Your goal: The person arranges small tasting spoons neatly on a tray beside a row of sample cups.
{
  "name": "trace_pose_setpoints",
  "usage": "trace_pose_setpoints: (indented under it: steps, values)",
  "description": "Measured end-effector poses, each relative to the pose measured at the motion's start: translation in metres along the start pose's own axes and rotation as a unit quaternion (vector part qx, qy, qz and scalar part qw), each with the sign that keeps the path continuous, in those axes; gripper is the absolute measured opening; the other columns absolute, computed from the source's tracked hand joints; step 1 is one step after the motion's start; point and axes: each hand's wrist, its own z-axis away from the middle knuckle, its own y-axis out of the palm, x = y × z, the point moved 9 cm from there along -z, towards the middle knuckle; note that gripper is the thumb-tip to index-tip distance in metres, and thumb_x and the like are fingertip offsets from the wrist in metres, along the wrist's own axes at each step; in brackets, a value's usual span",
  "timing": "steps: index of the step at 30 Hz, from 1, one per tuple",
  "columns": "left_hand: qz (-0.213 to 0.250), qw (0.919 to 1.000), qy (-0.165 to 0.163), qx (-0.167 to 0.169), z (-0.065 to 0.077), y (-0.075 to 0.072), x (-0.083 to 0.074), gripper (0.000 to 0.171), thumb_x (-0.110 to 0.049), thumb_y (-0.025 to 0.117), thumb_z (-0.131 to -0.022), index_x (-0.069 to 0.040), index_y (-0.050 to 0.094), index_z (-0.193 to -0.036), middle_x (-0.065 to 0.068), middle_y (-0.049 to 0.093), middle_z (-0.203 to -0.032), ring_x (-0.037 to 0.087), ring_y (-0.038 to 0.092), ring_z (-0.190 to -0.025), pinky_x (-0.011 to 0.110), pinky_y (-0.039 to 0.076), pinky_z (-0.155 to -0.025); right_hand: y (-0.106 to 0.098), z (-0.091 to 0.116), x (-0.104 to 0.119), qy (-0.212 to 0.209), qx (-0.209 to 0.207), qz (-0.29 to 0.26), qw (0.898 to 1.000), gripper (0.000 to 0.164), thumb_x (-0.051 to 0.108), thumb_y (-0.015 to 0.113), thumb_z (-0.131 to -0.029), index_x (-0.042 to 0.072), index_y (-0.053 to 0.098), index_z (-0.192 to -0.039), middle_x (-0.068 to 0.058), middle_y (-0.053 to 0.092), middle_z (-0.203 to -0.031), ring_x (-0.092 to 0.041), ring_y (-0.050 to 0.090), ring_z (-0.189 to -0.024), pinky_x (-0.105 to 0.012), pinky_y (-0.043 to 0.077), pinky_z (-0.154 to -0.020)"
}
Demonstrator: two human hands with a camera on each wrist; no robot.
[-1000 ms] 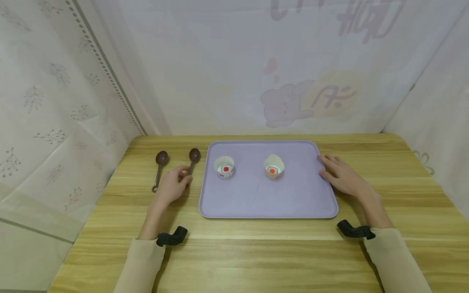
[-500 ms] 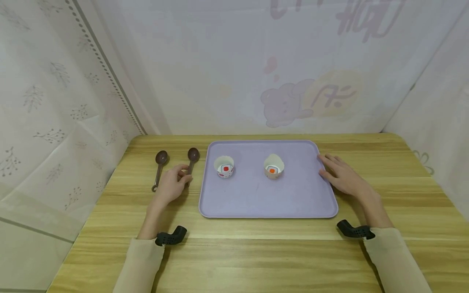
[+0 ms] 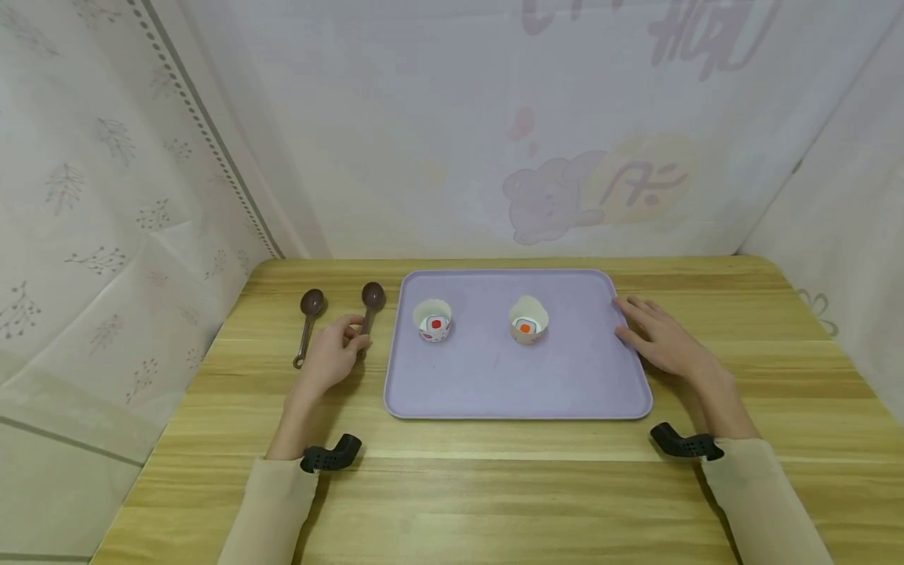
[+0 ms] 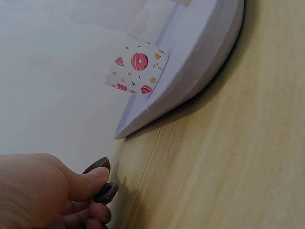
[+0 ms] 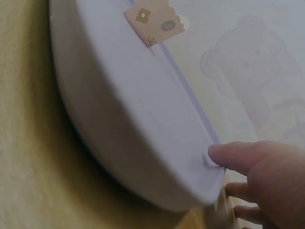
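Observation:
My left hand (image 3: 333,351) pinches the handle of a dark brown measuring spoon (image 3: 373,296) left of the tray; its bowl points away from me. In the left wrist view the thumb lies over the handle, whose end (image 4: 107,192) sticks out between thumb and fingers. A second brown spoon (image 3: 306,329), with a ring at its handle end, lies to the left of that hand. At the right side of the lilac tray (image 3: 494,388), my right hand (image 3: 667,343) rests with its fingers extended; the thumb touches the rim in the right wrist view.
On the tray stand two paper baking cups. The left cup (image 3: 433,333) has a donut print and shows a red mark inside; the peach cup (image 3: 528,334) shows an orange one. A patterned curtain (image 3: 424,141) hangs behind the wooden table (image 3: 494,502).
The spoon pinched by my left hand has shifted very slightly to the left, with its bowl turned a little. The right hand, tray and cups keep their places.

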Motion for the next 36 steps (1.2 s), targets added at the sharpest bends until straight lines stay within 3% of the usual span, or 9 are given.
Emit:
trace_pose_setpoints:
  steps: [13, 20, 36]
  values:
    - [0.007, 0.9998, -0.012, -0.014, 0.001, -0.001, -0.004, 0.037, -0.009, 0.060, -0.101, 0.005, 0.055, -0.135, 0.020, 0.069, -0.098, 0.027, 0.065, -0.080, 0.033, 0.047, -0.063, 0.001, -0.001, -0.002, -0.007, 0.002, 0.000, 1.000, 0.064, 0.037, 0.049, -0.107, 0.004, 0.028, -0.159, -0.034, 0.019, -0.159, -0.056, 0.011, -0.146, -0.070, 0.013, -0.113]
    - [0.033, 0.9991, -0.015, -0.023, 0.003, -0.004, -0.010, 0.037, -0.009, 0.060, -0.101, 0.004, 0.055, -0.136, 0.019, 0.067, -0.095, 0.024, 0.061, -0.073, 0.032, 0.046, -0.058, 0.002, -0.001, -0.004, -0.001, 0.008, 0.000, 1.000, 0.065, 0.038, 0.047, -0.107, 0.005, 0.026, -0.159, -0.033, 0.017, -0.160, -0.055, 0.009, -0.146, -0.070, 0.011, -0.113]
    - [0.036, 0.9982, -0.011, -0.046, 0.004, -0.009, -0.021, 0.037, -0.012, 0.060, -0.102, 0.003, 0.057, -0.135, 0.017, 0.066, -0.094, 0.024, 0.061, -0.071, 0.033, 0.046, -0.059, 0.002, 0.000, -0.001, -0.004, 0.000, 0.006, 1.000, 0.064, 0.036, 0.049, -0.107, 0.004, 0.027, -0.159, -0.034, 0.019, -0.159, -0.057, 0.011, -0.145, -0.070, 0.012, -0.113]
